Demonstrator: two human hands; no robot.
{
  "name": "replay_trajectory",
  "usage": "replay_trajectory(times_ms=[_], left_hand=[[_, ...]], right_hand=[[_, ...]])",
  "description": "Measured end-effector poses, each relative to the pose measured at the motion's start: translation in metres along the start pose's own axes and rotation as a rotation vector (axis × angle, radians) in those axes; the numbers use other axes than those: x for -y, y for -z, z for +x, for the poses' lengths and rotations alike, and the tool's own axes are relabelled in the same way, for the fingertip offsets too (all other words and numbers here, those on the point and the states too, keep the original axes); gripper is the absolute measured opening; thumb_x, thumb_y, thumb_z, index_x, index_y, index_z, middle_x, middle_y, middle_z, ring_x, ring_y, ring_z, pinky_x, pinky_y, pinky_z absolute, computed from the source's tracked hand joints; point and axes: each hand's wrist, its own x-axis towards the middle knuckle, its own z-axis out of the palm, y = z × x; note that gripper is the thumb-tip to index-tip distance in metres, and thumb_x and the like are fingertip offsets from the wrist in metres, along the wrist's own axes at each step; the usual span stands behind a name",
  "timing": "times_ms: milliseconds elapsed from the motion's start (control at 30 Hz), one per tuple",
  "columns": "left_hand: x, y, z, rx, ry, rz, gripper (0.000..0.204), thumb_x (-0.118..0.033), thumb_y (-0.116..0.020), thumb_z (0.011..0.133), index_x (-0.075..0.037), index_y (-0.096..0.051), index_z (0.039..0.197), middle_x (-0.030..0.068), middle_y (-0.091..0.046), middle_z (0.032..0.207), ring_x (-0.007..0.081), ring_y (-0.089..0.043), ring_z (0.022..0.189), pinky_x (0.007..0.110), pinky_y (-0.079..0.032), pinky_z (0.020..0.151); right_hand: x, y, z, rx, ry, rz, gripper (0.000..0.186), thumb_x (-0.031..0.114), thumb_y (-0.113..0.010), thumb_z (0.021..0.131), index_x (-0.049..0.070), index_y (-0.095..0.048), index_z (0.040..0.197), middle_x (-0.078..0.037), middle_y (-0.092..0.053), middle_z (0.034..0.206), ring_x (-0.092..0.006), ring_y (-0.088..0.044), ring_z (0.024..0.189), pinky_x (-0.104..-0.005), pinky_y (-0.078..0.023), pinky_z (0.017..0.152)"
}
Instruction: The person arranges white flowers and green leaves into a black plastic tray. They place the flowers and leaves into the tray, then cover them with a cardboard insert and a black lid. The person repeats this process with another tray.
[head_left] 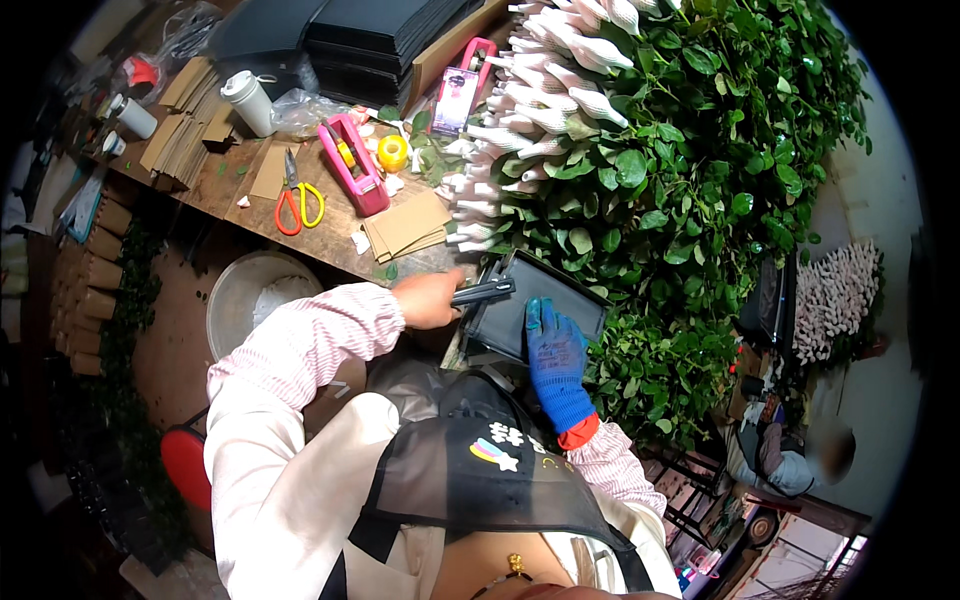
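Note:
My bare left hand (428, 299) is closed around a black stapler (484, 291), whose front end reaches over the left side of a dark grey plastic sheet (560, 308) with raised, folded-looking edges. My right hand (558, 362), in a blue work glove, lies on the same sheet with its fingers stretched out flat and pressed together. The sheet sits at the table's near edge, close to my apron. What is under the sheet is hidden.
White-netted flower heads (545, 110) with leafy stems (690, 200) fill the right. On the wooden table (225, 190) are scissors (295, 195), a pink tape dispenser (353, 165), yellow tape (393, 153), cardboard pieces (408, 228) and black sheets (360, 50). A bin (222, 310) stands below; a person (785, 460) is far right.

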Motion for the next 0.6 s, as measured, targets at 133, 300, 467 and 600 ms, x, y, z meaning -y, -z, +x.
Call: replay_trajectory(times_ms=[133,300,467,600], left_hand=[[-0.003,0.0,0.007,-0.028,0.068,0.226,0.04,-0.011,-0.067,0.08,-0.01,-0.057,0.119,0.0208,-0.07,0.094,0.0423,-0.068,0.092,0.053,-0.052,0.081],[0.038,-0.02,-0.003,-0.135,-0.099,-0.182,0.044,-0.005,-0.066,0.076,-0.006,-0.053,0.118,0.0237,-0.067,0.109,0.0403,-0.064,0.106,0.049,-0.05,0.09],[0.045,-0.03,-0.027,-0.479,-0.224,0.547,0.026,-0.01,-0.063,0.081,-0.004,-0.058,0.105,0.0132,-0.062,0.093,0.0316,-0.063,0.094,0.047,-0.046,0.1],[0.037,-0.053,-0.031,-0.576,-0.437,0.799,0.014,-0.015,-0.056,0.084,-0.005,-0.06,0.094,0.0086,-0.058,0.085,0.0268,-0.061,0.089,0.049,-0.04,0.111]], right_hand=[[-0.002,-0.001,0.0,0.005,0.011,-0.019,0.05,0.009,-0.054,0.087,0.006,-0.053,0.137,-0.012,-0.056,0.138,-0.0255,-0.06,0.109,-0.0384,-0.049,0.095],[-0.002,0.002,0.002,0.058,0.023,-0.023,0.051,0.008,-0.053,0.088,0.006,-0.051,0.138,-0.012,-0.055,0.14,-0.0255,-0.06,0.111,-0.0384,-0.049,0.096],[-0.002,-0.006,-0.001,0.076,0.004,-0.006,0.059,0.001,-0.053,0.089,0.012,-0.045,0.146,-0.011,-0.053,0.143,-0.0296,-0.062,0.109,-0.04,-0.053,0.092],[-0.005,-0.007,-0.006,0.005,0.032,-0.083,0.055,0.003,-0.054,0.088,0.01,-0.049,0.143,-0.01,-0.055,0.139,-0.0259,-0.062,0.103,-0.039,-0.054,0.085]])
